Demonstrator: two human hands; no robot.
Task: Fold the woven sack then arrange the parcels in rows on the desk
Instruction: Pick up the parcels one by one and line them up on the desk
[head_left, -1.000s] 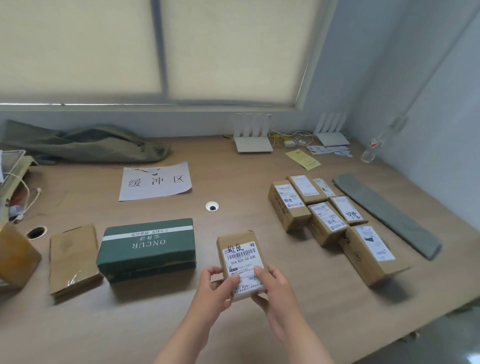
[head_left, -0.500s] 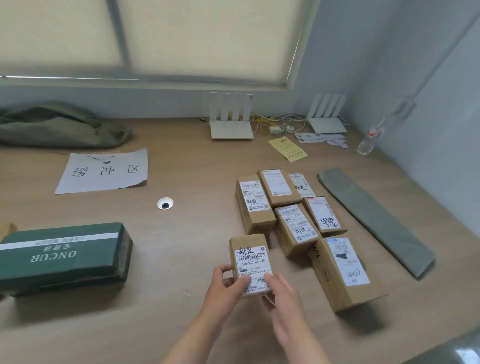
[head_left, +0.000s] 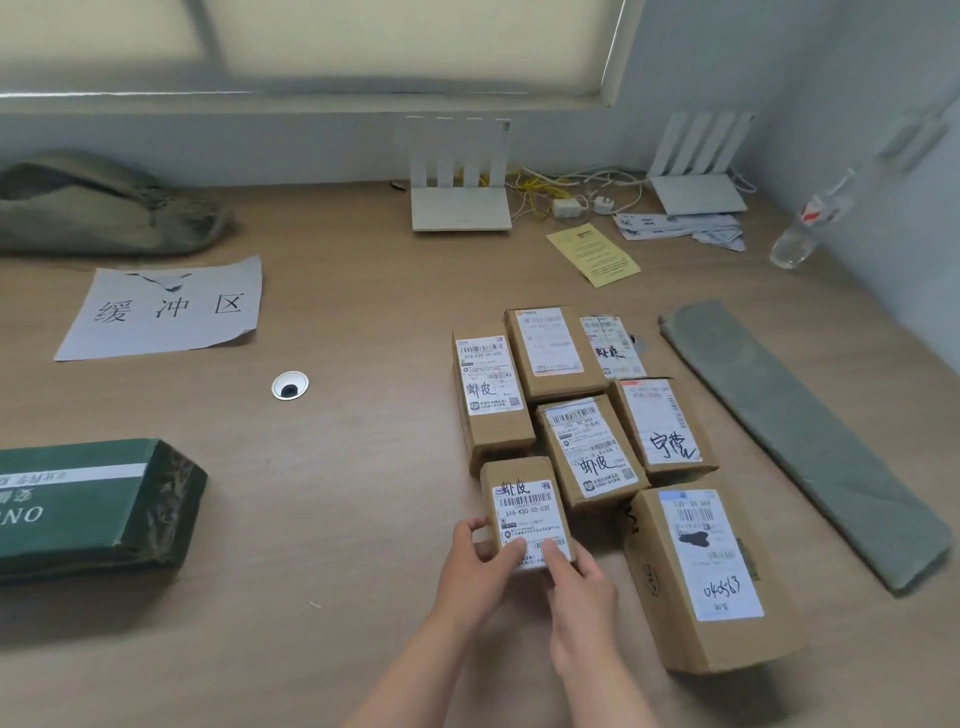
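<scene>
Head view first takes in the green box (head_left: 88, 504) lying far left on the tabletop (head_left: 337, 519), well apart from the rows. Further right, the left hand (head_left: 480, 566) and right hand (head_left: 576, 587) both hold a small parcel (head_left: 524, 512) by its near end, fingers (head_left: 467, 527) curled round its sides and thumbs on the label. It sits at the near end of the left-column parcel (head_left: 488, 400) and just beside the middle parcel (head_left: 587, 452); whether its base is down I cannot tell. The risk, I'd say, is pushing it in too hard or at a slant. That could shove those neighbours out of line, or catch the large parcel (head_left: 701, 577) near on its right and leave the row crooked. The folded woven sack (head_left: 800, 441) lies at the far right, out of harm's way. A second ago the small parcel was held between the green box and the cluster, well apart from the rows. Now it is in against them, and the view has swung right, cutting the green box at the edge.
</scene>
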